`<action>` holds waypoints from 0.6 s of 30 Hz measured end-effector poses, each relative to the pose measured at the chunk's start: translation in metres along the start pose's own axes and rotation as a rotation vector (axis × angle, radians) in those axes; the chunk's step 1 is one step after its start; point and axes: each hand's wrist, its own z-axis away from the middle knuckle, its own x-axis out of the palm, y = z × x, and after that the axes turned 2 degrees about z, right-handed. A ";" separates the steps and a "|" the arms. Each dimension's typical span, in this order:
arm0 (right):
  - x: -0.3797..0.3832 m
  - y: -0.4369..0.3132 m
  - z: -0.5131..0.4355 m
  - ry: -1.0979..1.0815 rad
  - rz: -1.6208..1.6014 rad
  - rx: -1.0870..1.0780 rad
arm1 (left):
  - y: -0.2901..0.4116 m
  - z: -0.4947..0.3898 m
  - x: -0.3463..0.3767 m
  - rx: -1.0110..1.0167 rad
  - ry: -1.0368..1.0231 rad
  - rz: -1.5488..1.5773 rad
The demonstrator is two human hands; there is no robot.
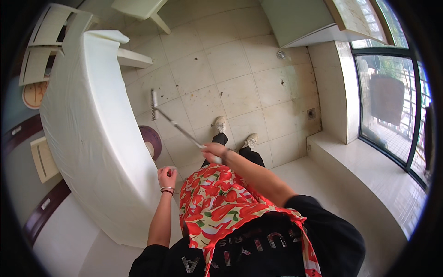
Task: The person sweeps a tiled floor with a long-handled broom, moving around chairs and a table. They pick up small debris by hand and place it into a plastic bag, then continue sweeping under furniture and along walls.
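Observation:
My right hand (215,152) grips the handle end of a long-handled brush (180,128) with a grey shaft, in front of my red-patterned apron (221,194). Its white head with dark bristles (154,104) lies over the tiled floor (197,72), left of my feet. Beside the white-covered table, my left hand (167,177) is curled around a small, partly hidden object with dark red and whitish parts. Dark crumbs and bits of debris (221,94) are scattered over the tiles.
The table under a white cover (107,104) runs along the left, with a purple round basin or stool (153,142) by its edge. Pale chairs (52,27) stand beyond it. A pale cabinet (301,20) is at the upper right, a floor drain (312,114) near the window ledge (349,155).

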 end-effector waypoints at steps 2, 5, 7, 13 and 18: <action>0.015 -0.005 -0.056 -0.013 -0.280 0.120 | -0.002 0.004 0.003 0.001 0.022 -0.008; -0.024 0.014 -0.057 0.181 -0.213 -0.035 | -0.005 0.011 0.010 -0.007 0.043 -0.031; -0.082 0.038 -0.007 0.282 -0.194 -0.031 | -0.011 0.013 0.018 0.003 0.042 -0.014; -0.203 0.093 0.176 0.545 -0.496 -0.052 | -0.048 0.015 0.044 0.036 0.039 0.007; -0.171 0.094 0.229 0.825 -0.081 -0.175 | -0.084 0.009 0.040 0.079 0.004 -0.015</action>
